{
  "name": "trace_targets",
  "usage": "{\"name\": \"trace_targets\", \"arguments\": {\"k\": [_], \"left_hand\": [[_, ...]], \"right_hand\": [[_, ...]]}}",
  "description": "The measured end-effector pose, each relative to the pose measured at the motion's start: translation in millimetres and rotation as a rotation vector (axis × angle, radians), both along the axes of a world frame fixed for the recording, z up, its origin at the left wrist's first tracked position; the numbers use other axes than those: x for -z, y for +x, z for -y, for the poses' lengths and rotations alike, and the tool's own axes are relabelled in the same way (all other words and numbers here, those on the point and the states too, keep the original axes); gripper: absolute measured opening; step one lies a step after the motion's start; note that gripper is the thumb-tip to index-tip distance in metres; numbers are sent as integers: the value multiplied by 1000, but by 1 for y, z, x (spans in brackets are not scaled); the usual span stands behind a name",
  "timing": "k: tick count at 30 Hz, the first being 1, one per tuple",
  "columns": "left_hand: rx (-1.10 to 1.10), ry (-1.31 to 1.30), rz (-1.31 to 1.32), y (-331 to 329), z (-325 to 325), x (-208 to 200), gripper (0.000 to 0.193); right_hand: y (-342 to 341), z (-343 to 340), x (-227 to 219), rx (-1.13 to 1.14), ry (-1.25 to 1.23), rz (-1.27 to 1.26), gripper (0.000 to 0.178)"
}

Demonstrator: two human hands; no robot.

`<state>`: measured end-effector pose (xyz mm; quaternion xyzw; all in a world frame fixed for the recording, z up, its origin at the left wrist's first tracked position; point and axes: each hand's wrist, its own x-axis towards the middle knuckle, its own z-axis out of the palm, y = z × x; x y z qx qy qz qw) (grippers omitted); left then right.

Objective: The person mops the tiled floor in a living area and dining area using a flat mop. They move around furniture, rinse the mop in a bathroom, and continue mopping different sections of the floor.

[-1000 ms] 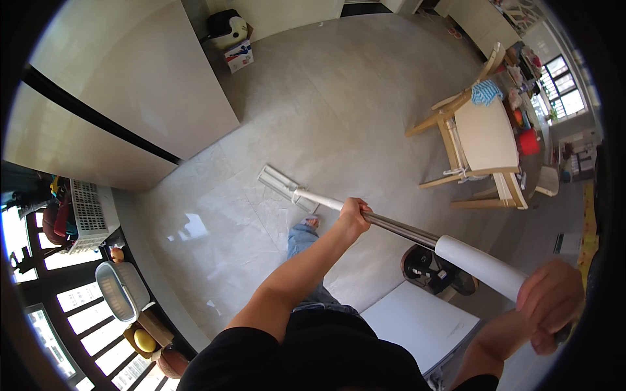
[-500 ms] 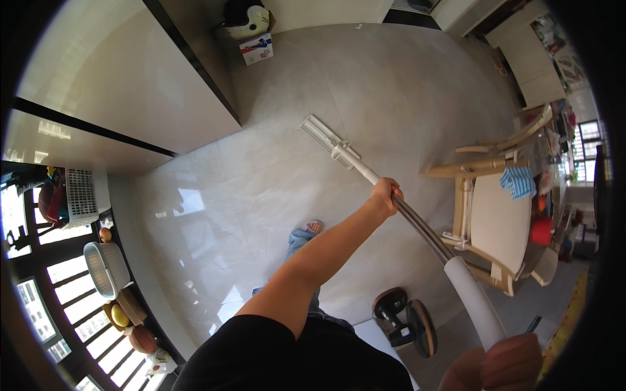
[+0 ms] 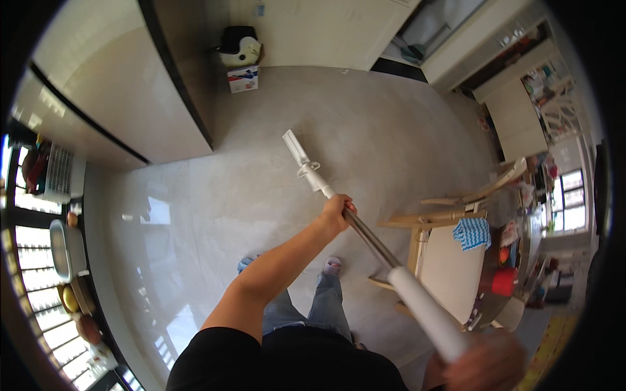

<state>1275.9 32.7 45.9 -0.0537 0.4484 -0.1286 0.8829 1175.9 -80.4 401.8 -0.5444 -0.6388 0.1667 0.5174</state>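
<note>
A long white-and-grey flat mop (image 3: 375,242) runs slantwise from lower right to the middle of the head view. My left hand (image 3: 338,211) is closed round its pole, a short way above the head end. At the pole's upper end my right hand (image 3: 486,365), blurred, wraps the thick white grip. The narrow white mop head (image 3: 295,148) is seen nearly edge-on over the grey tiles; whether it touches them I cannot tell.
Right of me stands a wooden chair (image 3: 450,270) with a blue-and-white striped cloth (image 3: 472,233) on it. A helmet (image 3: 242,49) rests on a small box (image 3: 242,79) at the far wall. Along the left windows sit baskets, one a pale tub (image 3: 68,250). Tall cabinets (image 3: 98,72) stand far left.
My view has shifted, and both my feet now show. The mop head has turned from broad to nearly edge-on. Both hands keep their hold on the mop.
</note>
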Motion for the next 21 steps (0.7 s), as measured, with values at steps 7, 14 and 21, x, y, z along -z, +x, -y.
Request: {"name": "trace_targets", "arguments": {"k": [7,14,21], "left_hand": [[-449,331,-246,-141,52,-63,9],[-975,324,-596,-317,81,-3,10],[-1384,120,-787,-530,114,64,10]], "right_hand": [[41,64,-6,-653,190,-359,13],[-39,46,42,-870,-126,-591,16],[-166,7,126,-1094,-593,-548,9]]}}
